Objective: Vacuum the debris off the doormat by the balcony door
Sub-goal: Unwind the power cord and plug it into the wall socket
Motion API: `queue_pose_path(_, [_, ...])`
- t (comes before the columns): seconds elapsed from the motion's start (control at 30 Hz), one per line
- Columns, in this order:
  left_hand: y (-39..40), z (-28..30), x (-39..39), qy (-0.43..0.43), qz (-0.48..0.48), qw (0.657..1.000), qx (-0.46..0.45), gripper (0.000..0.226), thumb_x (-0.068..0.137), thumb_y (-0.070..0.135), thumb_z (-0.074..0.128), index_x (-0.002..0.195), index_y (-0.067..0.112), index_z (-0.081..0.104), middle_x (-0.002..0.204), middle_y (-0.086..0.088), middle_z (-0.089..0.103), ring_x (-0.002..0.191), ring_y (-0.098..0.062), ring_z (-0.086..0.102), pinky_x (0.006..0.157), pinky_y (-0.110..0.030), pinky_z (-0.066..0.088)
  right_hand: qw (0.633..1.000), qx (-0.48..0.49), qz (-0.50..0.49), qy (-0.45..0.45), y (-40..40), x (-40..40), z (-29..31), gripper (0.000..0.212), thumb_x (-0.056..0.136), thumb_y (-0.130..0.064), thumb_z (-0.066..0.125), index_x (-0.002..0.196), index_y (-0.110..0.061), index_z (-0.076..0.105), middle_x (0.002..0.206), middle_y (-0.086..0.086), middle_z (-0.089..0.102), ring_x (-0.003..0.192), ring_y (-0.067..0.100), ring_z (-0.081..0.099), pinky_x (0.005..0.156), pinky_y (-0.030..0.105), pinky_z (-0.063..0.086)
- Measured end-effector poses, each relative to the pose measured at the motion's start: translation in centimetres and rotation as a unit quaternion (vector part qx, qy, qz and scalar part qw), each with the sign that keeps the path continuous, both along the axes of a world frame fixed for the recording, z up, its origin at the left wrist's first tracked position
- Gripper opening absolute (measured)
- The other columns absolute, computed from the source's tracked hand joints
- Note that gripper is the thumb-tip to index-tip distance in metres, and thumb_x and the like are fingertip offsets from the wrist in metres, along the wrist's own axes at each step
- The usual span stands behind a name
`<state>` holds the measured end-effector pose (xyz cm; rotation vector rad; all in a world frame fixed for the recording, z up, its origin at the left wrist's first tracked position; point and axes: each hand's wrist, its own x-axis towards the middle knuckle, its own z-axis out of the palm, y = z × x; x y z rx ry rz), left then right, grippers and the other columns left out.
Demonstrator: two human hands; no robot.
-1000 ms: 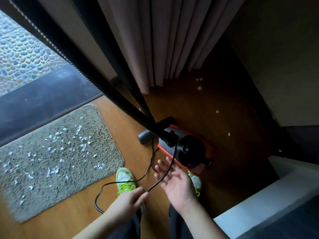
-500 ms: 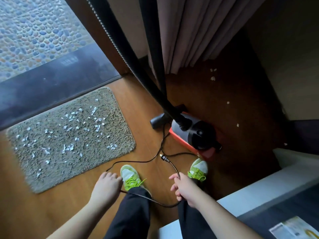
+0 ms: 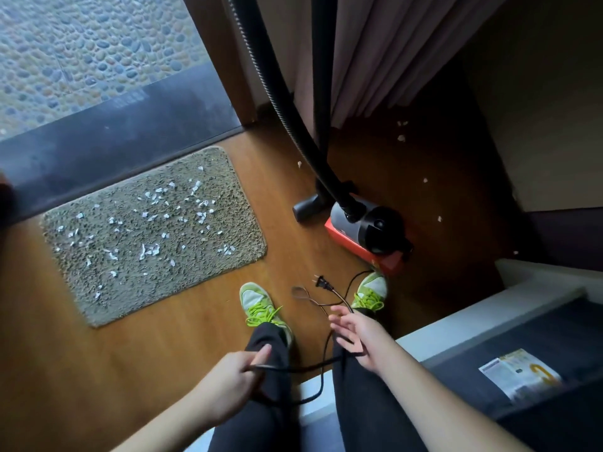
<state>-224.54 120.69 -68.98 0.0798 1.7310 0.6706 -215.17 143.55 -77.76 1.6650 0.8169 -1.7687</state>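
The mat lies on the wood floor at the left, its far edge just beside the dark door sill, and white paper scraps are scattered over most of its pile. A few more scraps sit on the floor at the far right, near the curtain. None of it has been vacuumed yet, by the look of it.

The vacuum stands to the right of the mat, a small red and black canister with its nozzle resting on the floor and its ribbed hose rising out of the top of the view. Its cord is what the person has in hand. The left hand is closed around the cord in the near foreground, fingers curled tight on it. The right hand is open, fingers spread, with the cord draped across the palm and not pinched. The plug lies free on the floor between the green shoes (so the machine is unpowered).

The cord looks thin, limp and light, likely to loop and snag on the shoes; it seems best taken by the plug body, not pulled by the wire. The canister probably has some weight and wants lifting by its top; the hose is bendy, so the rigid tube is the better hold for steering. The scraps should lift easily, though the shaggy pile may hold some.
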Motion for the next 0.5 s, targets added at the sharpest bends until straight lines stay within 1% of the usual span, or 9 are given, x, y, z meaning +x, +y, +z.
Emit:
queue_pose_path(0.07, [1.2,3.0,0.5,-0.004,0.004,1.0,0.019,0.066,0.092,0.061,0.03,0.073,0.003,0.054,0.071,0.002,0.071,0.06,-0.003,0.064,0.064,-0.024,0.051,0.996,0.014,0.091,-0.021,-0.1,1.2,1.0,0.037,0.095,-0.01,0.04,0.102,-0.027,0.072,0.124,-0.003,0.055,0.119,0.013,0.046,0.103,0.036,0.031])
queue_pose_path(0.1, [1.6,4.3,0.5,0.002,-0.001,1.0,0.026,0.066,0.091,0.061,0.028,0.077,0.004,0.058,0.076,0.004,0.074,0.066,-0.001,0.067,0.069,-0.022,0.051,0.991,0.021,0.129,-0.033,-0.3,1.8,1.5,0.039,0.095,-0.01,0.039,0.103,-0.029,0.072,0.126,-0.004,0.05,0.123,0.014,0.041,0.107,0.037,0.03])
queue_pose_path(0.17, [2.4,6.8,0.6,0.042,-0.021,0.997,0.056,0.071,0.088,0.072,0.021,0.08,0.012,0.059,0.078,0.006,0.074,0.077,-0.005,0.069,0.081,-0.03,0.052,0.986,0.031,0.154,-0.058,-1.0,3.0,2.1,0.04,0.095,-0.007,0.038,0.107,-0.028,0.07,0.128,0.001,0.047,0.129,0.02,0.04,0.106,0.038,0.036])
queue_pose_path(0.2, [2.7,7.8,0.6,0.064,-0.04,0.995,0.067,0.07,0.086,0.077,0.018,0.082,0.017,0.055,0.079,0.005,0.073,0.079,-0.009,0.068,0.081,-0.034,0.052,0.988,0.016,0.14,-0.071,-1.4,3.4,2.3,0.039,0.095,-0.007,0.038,0.108,-0.026,0.069,0.13,0.003,0.047,0.13,0.023,0.04,0.103,0.039,0.038])
queue_pose_path(0.23, [2.9,8.8,0.7,0.086,-0.063,0.992,0.073,0.063,0.085,0.077,0.017,0.085,0.024,0.051,0.08,0.003,0.072,0.08,-0.013,0.067,0.078,-0.034,0.051,0.991,-0.013,0.104,-0.08,-1.9,3.6,2.5,0.035,0.096,-0.009,0.04,0.11,-0.024,0.068,0.132,0.005,0.046,0.127,0.027,0.044,0.099,0.041,0.042])
queue_pose_path(0.3, [4.0,11.1,0.8,0.116,-0.104,0.985,0.08,0.039,0.09,0.071,0.022,0.086,0.038,0.042,0.083,-0.002,0.068,0.081,-0.018,0.061,0.073,-0.031,0.046,0.994,-0.075,-0.028,-0.078,-2.9,3.6,2.6,0.027,0.1,-0.009,0.041,0.116,-0.011,0.063,0.134,0.014,0.049,0.109,0.031,0.058,0.084,0.044,0.054])
queue_pose_path(0.37, [5.4,13.2,1.4,0.19,-0.169,0.961,0.107,0.029,0.089,0.066,0.022,0.086,0.04,0.033,0.078,-0.007,0.059,0.078,-0.023,0.056,0.069,-0.03,0.046,0.981,-0.102,-0.153,-0.055,-3.8,3.0,3.0,0.027,0.101,-0.004,0.037,0.122,0.002,0.053,0.128,0.021,0.053,0.091,0.03,0.065,0.068,0.039,0.059])
queue_pose_path(0.43, [6.3,14.3,2.0,0.281,-0.237,0.917,0.156,0.024,0.09,0.053,0.028,0.082,0.031,0.033,0.059,-0.002,0.052,0.056,-0.019,0.054,0.05,-0.023,0.046,0.979,-0.093,-0.178,-0.037,-4.0,2.3,4.1,0.027,0.101,0.0,0.036,0.121,0.008,0.052,0.112,0.022,0.06,0.079,0.027,0.068,0.057,0.031,0.06])
queue_pose_path(0.5, [7.1,15.1,2.3,0.367,-0.237,0.884,0.169,0.039,0.1,0.041,0.025,0.068,0.025,0.04,0.044,0.001,0.045,0.037,-0.014,0.044,0.037,-0.019,0.028,0.983,-0.084,-0.154,-0.048,-3.5,2.5,4.8,0.026,0.1,0.003,0.033,0.114,0.007,0.055,0.093,0.02,0.062,0.068,0.022,0.067,0.05,0.024,0.057])
